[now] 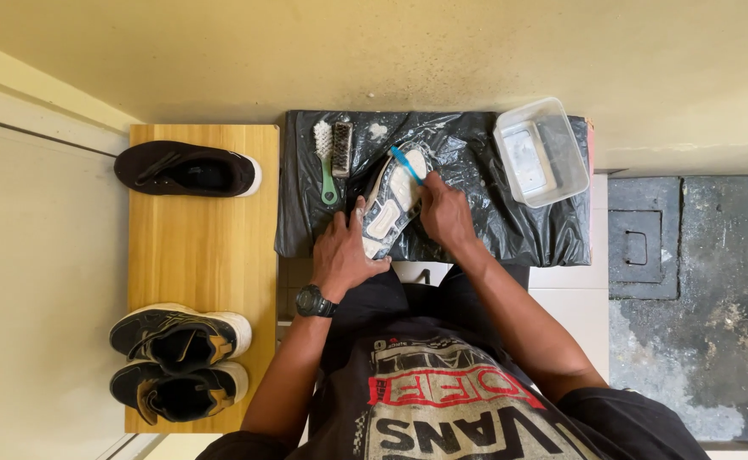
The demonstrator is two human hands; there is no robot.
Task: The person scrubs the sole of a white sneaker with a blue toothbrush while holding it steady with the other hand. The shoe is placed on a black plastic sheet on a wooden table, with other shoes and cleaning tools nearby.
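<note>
A shoe (393,203) lies sole-up on a black plastic sheet (476,162), its pale sole facing me. My left hand (340,251) grips the near end of the shoe and holds it down; a black watch sits on that wrist. My right hand (444,213) holds a blue toothbrush (406,163) whose head rests on the far part of the sole. Soap foam spots the sheet around the shoe.
A green-handled brush (326,158) and a dark brush (341,149) lie left of the shoe. A clear plastic tub (541,153) stands at the sheet's right. A wooden board (208,281) on the left carries one black shoe (188,169) and a black-and-white pair (178,362).
</note>
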